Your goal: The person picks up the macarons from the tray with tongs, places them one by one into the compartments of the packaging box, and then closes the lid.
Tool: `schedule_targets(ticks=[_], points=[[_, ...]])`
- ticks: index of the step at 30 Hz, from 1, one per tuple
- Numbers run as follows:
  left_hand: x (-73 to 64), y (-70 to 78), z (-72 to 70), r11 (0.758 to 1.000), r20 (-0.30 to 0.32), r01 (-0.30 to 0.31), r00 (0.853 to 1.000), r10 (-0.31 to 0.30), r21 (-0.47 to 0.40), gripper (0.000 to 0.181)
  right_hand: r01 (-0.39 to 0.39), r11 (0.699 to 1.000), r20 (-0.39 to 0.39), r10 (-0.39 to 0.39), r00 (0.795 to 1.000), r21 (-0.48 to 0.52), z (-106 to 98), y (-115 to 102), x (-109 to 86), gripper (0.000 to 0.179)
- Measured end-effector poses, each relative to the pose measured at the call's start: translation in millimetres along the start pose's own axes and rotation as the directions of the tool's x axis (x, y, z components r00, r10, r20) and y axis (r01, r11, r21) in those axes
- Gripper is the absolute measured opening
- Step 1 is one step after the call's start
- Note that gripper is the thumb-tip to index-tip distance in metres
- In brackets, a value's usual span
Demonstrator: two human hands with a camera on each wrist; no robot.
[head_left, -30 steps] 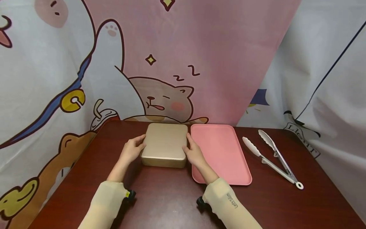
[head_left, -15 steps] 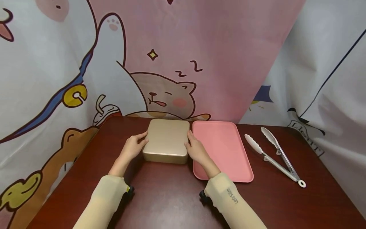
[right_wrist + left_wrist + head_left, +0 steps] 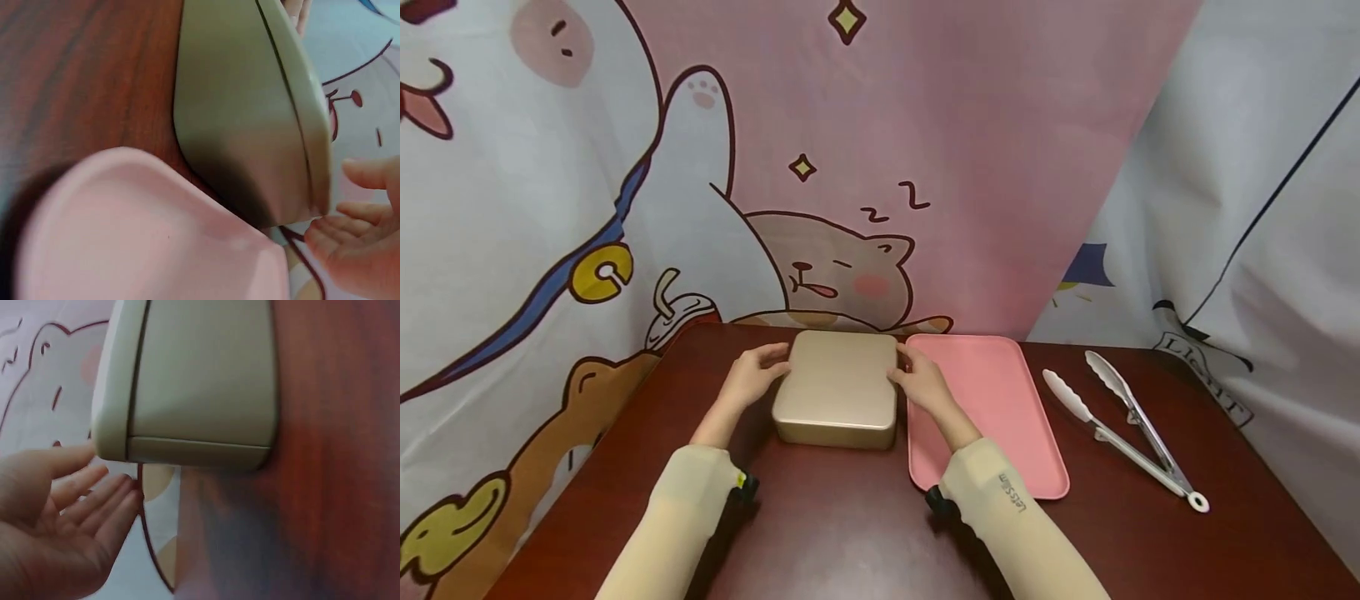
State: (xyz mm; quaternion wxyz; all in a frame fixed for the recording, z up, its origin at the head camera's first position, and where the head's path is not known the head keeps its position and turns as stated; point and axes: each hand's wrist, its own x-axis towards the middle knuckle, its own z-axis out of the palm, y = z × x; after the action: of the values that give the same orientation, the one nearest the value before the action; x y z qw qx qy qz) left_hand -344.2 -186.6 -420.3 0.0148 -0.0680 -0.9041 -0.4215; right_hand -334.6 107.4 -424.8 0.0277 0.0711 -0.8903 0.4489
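A closed gold tin box (image 3: 841,379) with rounded corners lies on the dark red-brown table (image 3: 835,517). A thin lid seam runs along its side in both wrist views. My left hand (image 3: 752,377) is at the box's left side, thumb by the lid's edge and fingers loosely extended toward the back. On the opposite side is my right hand (image 3: 925,383), with its thumb near the lid edge and fingers slightly bent. In the right wrist view, that hand (image 3: 362,231) has its thumb apart from the box; its fingers are near the far corner. Exact contact is unclear.
A pink tray (image 3: 981,400) lies close to the box's right side, under my right forearm. Farther right, spread metal tongs (image 3: 1131,433) with white tips rest on the table. A cartoon-printed curtain (image 3: 985,167) hangs behind the table edge.
My right fingers, which lay along the box's side, now stand slightly away from it. The left fingers have loosened a little. The box appears unmoved; the head view has tilted slightly.
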Motion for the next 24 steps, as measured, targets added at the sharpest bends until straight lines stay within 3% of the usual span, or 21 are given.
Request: schedule_targets(ticks=[3,6,10,14,18,24], points=[[18.2,-5.7,3.3,0.993,0.085,0.02,0.996,-0.01,-0.112,0.052,0.0,0.999,-0.024,0.001,1.0,0.052,5.4,7.5,13.7,0.053],[32.1,-12.3,8.0,0.97,0.184,0.076,0.982,-0.034,-0.23,0.055,0.006,0.996,-0.062,0.0,0.998,0.09,11.7,13.9,24.0,0.051],[40.6,-20.9,14.2,0.937,0.259,0.145,0.964,-0.061,-0.319,0.057,-0.023,0.991,-0.091,0.035,0.995,0.128,16.8,17.7,31.1,0.047],[37.8,-27.5,17.8,0.917,0.234,0.167,0.969,-0.084,-0.363,0.058,-0.099,0.976,-0.069,0.114,0.991,0.194,19.3,20.2,31.5,0.045],[34.9,-29.5,17.0,0.897,0.184,0.165,0.978,-0.096,-0.41,0.058,-0.167,0.932,-0.006,0.179,0.984,0.321,15.8,22.7,32.9,0.048],[31.3,-21.5,11.7,0.911,0.144,0.162,0.983,-0.115,-0.379,0.057,-0.224,0.888,0.044,0.225,0.973,0.403,12.7,23.8,36.5,0.05]])
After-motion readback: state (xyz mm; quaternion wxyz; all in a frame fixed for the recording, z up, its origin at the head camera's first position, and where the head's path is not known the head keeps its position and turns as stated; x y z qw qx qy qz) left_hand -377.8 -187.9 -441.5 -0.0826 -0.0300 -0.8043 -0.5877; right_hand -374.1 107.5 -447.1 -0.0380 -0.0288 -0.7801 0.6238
